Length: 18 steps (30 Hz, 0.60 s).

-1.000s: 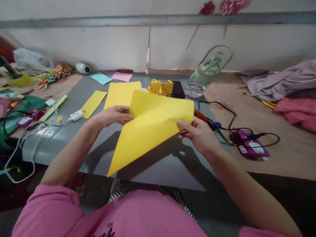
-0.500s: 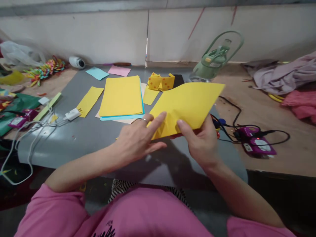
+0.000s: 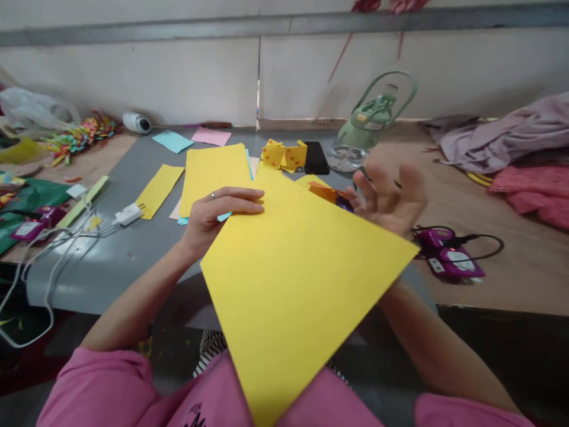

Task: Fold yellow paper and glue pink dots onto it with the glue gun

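A large yellow sheet (image 3: 302, 267) hangs unfolded and tilted in front of me, one corner pointing down over my shirt. My left hand (image 3: 222, 213) pinches its upper left edge, a ring on one finger. Behind the sheet's right side is my right hand (image 3: 386, 196), its fingers apart and slightly blurred, the palm partly hidden. An orange piece (image 3: 326, 191) shows beside those fingers. Beyond my left hand lies a stack of yellow sheets (image 3: 216, 169) with blue paper under it. A folded yellow paper shape with orange dots (image 3: 284, 155) stands behind the sheet.
A black phone (image 3: 315, 158) and a green bottle (image 3: 364, 121) stand at the back of the grey table (image 3: 111, 261). White cables and a plug (image 3: 128, 214) lie at left. Purple power sockets (image 3: 457, 261) are at right. A yellow strip (image 3: 160, 191) lies left of the stack.
The yellow sheet has turned and spread out, lower and nearer to me. My left hand has moved up and left to its edge. My right hand has risen, and its fingers have opened.
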{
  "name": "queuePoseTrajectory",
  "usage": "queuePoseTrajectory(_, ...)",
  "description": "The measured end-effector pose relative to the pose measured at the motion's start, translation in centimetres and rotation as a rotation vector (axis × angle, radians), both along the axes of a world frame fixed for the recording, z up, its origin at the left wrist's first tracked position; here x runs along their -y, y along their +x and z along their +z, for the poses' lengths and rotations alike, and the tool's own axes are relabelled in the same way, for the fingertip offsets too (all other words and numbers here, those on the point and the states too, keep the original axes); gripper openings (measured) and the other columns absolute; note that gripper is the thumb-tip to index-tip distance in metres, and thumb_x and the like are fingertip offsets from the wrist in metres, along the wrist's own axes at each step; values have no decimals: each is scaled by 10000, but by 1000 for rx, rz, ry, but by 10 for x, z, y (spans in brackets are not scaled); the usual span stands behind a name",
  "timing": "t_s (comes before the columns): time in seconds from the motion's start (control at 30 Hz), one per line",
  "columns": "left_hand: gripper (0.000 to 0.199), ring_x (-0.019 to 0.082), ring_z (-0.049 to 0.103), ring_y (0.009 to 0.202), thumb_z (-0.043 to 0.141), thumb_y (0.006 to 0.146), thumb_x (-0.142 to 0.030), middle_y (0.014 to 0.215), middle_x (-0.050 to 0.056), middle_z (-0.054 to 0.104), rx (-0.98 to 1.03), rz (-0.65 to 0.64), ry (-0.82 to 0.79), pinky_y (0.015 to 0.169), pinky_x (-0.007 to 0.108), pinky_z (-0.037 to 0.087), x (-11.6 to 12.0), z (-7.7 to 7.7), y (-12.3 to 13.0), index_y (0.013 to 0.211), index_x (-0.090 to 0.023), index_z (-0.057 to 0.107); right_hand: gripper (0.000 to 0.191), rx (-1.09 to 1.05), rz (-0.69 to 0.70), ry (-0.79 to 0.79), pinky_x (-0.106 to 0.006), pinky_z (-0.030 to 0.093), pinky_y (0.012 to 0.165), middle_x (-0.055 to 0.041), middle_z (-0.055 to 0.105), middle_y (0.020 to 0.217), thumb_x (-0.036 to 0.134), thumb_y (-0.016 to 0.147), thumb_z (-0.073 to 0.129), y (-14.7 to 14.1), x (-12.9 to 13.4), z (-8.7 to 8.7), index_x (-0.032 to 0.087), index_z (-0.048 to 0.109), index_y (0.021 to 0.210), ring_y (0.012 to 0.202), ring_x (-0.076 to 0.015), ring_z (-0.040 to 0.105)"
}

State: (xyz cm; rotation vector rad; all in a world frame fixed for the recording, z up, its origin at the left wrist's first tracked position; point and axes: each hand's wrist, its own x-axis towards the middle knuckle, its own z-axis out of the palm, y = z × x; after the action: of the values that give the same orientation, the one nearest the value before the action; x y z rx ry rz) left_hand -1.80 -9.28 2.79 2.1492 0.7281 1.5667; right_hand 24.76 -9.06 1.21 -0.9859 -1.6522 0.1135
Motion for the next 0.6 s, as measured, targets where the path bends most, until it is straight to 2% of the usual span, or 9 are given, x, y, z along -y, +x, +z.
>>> queuePoseTrajectory(0.03,137,178,720,1024,703,896,-342,1159,53,755,-4,-21,-12,902,324,587,2,-3,-3,994,-271,768,499,-59,83,81,-504,524,1010,-145,584,1432,452,1034,363,3,8,0,319,302,1511,1301,-290,589)
queuePoseTrajectory(0.07,159,194,712,1064,696,899,-375,1202,60,740,-35,-44,-46,925,340,587,4,-6,-6,996,-273,769,402,-30,160,111,-486,532,1004,-88,673,1320,472,1013,429,7,15,-1,345,493,1389,1226,-272,642)
queuePoseTrajectory(0.1,190,215,696,1119,683,904,-399,1257,68,716,-87,-59,-95,960,364,581,6,-11,-11,1022,-276,766,284,15,208,112,-471,542,987,-39,743,1173,485,994,479,12,23,-2,363,650,1185,1112,-254,699)
queuePoseTrajectory(0.13,229,239,661,1196,662,916,-409,1327,77,679,-169,-63,-156,1008,394,562,7,-17,-16,1084,-282,753,243,112,265,79,-460,550,966,-5,780,1039,492,979,515,17,29,-5,367,718,1024,979,-232,737)
queuePoseTrajectory(0.2,352,271,557,1342,615,943,-373,1473,90,565,-368,-19,-260,1100,450,498,11,-31,-27,1284,-302,665,373,383,314,-41,-436,545,952,7,799,984,464,1029,407,26,36,-14,355,755,947,901,-195,745)
queuePoseTrajectory(0.27,450,279,501,1389,588,954,-311,1533,115,492,-563,43,-256,1122,475,466,18,-47,-39,1403,-300,569,435,604,351,-137,-416,524,960,-1,800,1047,359,1061,328,30,38,-28,323,758,1013,943,-167,738)
queuePoseTrajectory(0.33,429,283,520,1355,611,937,-277,1484,131,537,-704,45,-182,1097,479,473,27,-60,-49,1366,-272,596,414,728,380,-159,-399,501,967,-5,795,1088,246,1054,336,30,38,-42,293,748,1055,974,-149,726)
queuePoseTrajectory(0.47,298,195,651,1112,509,974,-173,1227,75,713,-812,67,-119,977,364,523,48,-73,-60,1177,-265,707,397,836,408,-92,-370,479,908,-21,794,1090,133,1020,359,28,37,-57,252,723,1122,948,-153,710)
queuePoseTrajectory(0.6,347,161,696,987,423,995,-141,1114,71,767,-800,62,-113,873,300,538,54,-76,-62,1139,-235,724,310,849,425,-105,-391,465,877,-82,772,1146,245,990,485,32,32,-59,196,679,1228,1011,-222,686)
